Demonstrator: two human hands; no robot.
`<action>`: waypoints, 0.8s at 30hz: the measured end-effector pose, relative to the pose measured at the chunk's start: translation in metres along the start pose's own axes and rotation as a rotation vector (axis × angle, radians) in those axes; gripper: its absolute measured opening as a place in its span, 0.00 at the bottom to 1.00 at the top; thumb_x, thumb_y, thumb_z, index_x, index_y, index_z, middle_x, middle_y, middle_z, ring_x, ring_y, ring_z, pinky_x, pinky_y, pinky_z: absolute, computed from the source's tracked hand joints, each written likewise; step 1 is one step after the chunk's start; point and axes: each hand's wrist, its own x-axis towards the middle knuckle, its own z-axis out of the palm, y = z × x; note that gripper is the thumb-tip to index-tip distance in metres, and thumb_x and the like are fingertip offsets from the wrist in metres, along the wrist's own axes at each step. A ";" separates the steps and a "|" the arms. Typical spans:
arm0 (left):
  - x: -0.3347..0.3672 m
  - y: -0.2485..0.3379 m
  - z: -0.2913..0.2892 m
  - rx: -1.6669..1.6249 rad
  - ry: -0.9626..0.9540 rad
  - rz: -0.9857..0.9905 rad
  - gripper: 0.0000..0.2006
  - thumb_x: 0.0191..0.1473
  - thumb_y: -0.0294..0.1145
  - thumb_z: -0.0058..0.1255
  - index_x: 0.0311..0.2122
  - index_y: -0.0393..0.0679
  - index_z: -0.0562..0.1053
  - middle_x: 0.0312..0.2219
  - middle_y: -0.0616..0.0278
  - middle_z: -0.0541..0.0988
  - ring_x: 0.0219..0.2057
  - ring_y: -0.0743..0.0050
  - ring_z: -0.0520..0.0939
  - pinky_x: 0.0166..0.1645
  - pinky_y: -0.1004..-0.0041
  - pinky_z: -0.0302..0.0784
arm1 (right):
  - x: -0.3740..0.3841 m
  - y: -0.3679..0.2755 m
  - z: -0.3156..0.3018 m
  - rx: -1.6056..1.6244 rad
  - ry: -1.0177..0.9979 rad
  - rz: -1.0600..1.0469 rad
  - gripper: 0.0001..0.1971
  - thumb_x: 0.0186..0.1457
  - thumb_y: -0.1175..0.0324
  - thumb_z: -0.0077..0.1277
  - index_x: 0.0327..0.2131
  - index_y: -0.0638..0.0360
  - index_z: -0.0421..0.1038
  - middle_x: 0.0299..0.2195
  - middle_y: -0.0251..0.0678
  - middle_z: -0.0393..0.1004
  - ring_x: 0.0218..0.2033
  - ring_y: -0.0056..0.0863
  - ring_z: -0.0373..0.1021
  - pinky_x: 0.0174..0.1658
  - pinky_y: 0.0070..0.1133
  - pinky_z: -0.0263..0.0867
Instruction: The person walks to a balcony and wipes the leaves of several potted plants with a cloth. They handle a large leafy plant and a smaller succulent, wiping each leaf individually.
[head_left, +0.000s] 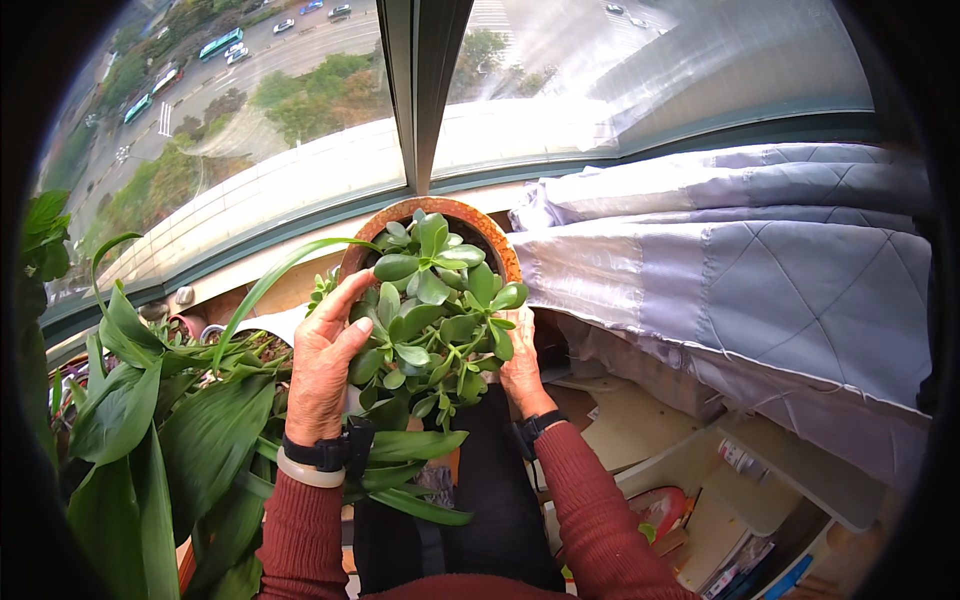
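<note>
A leafy jade plant (430, 310) grows in a round pot (500, 235) with a speckled orange-brown rim, standing by the window. My left hand (322, 355) lies along the left side of the plant, its fingers straight and its thumb apart, against the leaves. On the other side, my right hand (521, 365) is against the lower right of the foliage. Leaves hide most of its fingers, so I cannot tell whether it grips the pot or a stem. Most of the pot's wall is covered by the leaves.
Broad-leaved plants (215, 430) crowd the left side, one long leaf arching toward the pot. A quilted pale curtain (760, 280) bunches along the sill at right. Window glass and a dark frame (428, 100) rise behind. Below right are shelves (790, 470) with assorted items.
</note>
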 end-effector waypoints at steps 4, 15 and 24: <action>-0.014 -0.002 -0.011 -0.030 0.130 0.070 0.32 0.56 0.20 0.54 0.67 0.35 0.64 0.66 0.52 0.67 0.68 0.62 0.65 0.72 0.64 0.57 | -0.052 -0.010 0.000 0.102 -0.154 0.059 0.25 0.54 0.82 0.49 0.57 0.58 0.68 0.59 0.56 0.61 0.60 0.60 0.59 0.61 0.39 0.61; -0.081 -0.012 -0.047 -0.074 0.281 0.005 0.33 0.55 0.17 0.52 0.67 0.31 0.62 0.63 0.54 0.69 0.65 0.67 0.68 0.70 0.69 0.60 | -0.129 -0.032 0.058 0.007 -0.379 -0.069 0.29 0.62 0.72 0.49 0.66 0.50 0.58 0.61 0.45 0.64 0.53 0.42 0.69 0.51 0.31 0.71; -0.131 -0.039 -0.087 0.252 0.137 -0.333 0.31 0.58 0.19 0.52 0.67 0.34 0.63 0.63 0.52 0.70 0.64 0.62 0.69 0.67 0.67 0.63 | -0.105 -0.162 0.064 0.100 -0.438 -0.381 0.33 0.53 0.82 0.51 0.64 0.54 0.62 0.64 0.52 0.60 0.55 0.59 0.67 0.53 0.40 0.71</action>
